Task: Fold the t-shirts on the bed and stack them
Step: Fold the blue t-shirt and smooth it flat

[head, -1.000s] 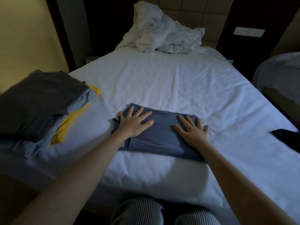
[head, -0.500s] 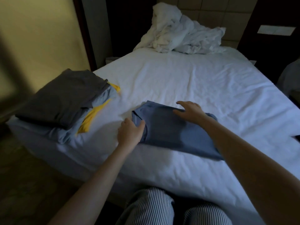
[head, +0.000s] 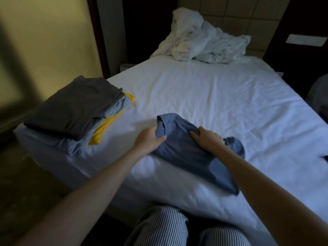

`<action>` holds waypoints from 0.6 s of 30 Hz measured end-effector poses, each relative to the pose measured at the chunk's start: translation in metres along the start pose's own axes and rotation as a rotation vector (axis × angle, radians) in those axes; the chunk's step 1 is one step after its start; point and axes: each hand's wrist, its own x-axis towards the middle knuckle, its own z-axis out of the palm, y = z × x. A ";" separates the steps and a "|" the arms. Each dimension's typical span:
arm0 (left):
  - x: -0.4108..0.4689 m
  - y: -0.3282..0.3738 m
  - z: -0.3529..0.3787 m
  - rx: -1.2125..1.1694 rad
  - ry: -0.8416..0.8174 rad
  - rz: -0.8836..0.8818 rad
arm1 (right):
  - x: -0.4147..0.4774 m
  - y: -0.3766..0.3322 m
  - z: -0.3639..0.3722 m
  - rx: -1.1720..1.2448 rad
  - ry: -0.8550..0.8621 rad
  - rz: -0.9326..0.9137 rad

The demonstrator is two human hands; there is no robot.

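A folded blue t-shirt (head: 184, 148) lies near the front edge of the white bed (head: 221, 103), its left end lifted and bunched. My left hand (head: 148, 139) grips that left edge, thumb on top. My right hand (head: 207, 139) grips the far top edge of the same shirt, fingers curled into the cloth. At the bed's left corner sits a stack of folded shirts (head: 74, 110): dark grey on top, light blue and yellow beneath.
A crumpled white duvet (head: 204, 41) is heaped at the head of the bed. A yellow wall stands to the left, dark floor below it. A dark cloth edge (head: 325, 158) shows at the far right. My striped trousers are at the bottom.
Both hands went from lying flat on the blue shirt to gripping its edges. The shirt's left end has come up off the sheet, and the view has swung left.
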 end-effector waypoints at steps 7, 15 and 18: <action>0.021 0.016 -0.017 0.438 0.012 0.210 | -0.061 0.010 0.001 0.477 -0.193 0.158; -0.074 0.010 0.017 0.047 0.100 -0.113 | -0.085 0.016 0.004 0.677 0.022 0.145; -0.090 0.023 0.026 -0.240 -0.033 -0.129 | -0.090 0.011 0.006 0.638 0.024 0.139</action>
